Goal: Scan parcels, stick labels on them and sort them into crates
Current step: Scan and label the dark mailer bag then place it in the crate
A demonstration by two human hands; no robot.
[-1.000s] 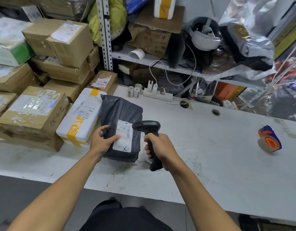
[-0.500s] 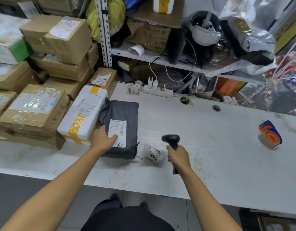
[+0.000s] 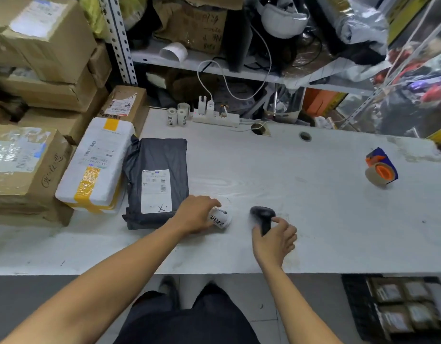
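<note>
Hands first: your left hand (image 3: 198, 214) now curls over the label roll (image 3: 220, 218), which lies on its side on the white surface (image 3: 301, 194) just right of the parcel (image 3: 156, 182), though how firmly its grip closes I cannot tell. Your right hand (image 3: 274, 240) is beside the scanner (image 3: 262, 217), which sits on the surface; its fingers are spread and loose, with only the fingertips near or touching the handle, so its grip reads as letting go rather than holding. A second ago that hand held the scanner aimed at the parcel's white slip while your left hand steadied the parcel; half a second ago the scanner was coming down and your left hand lay flat on the parcel. So the scan looks finished, and labelling appears to be starting. The dark grey parcel lies flat, slip upward, against a white foam box (image 3: 97, 167) on its left, with cardboard boxes stacked beyond. Sorting has not begun; a dark crate (image 3: 358, 319) shows at the lower right, below the surface.
</note>
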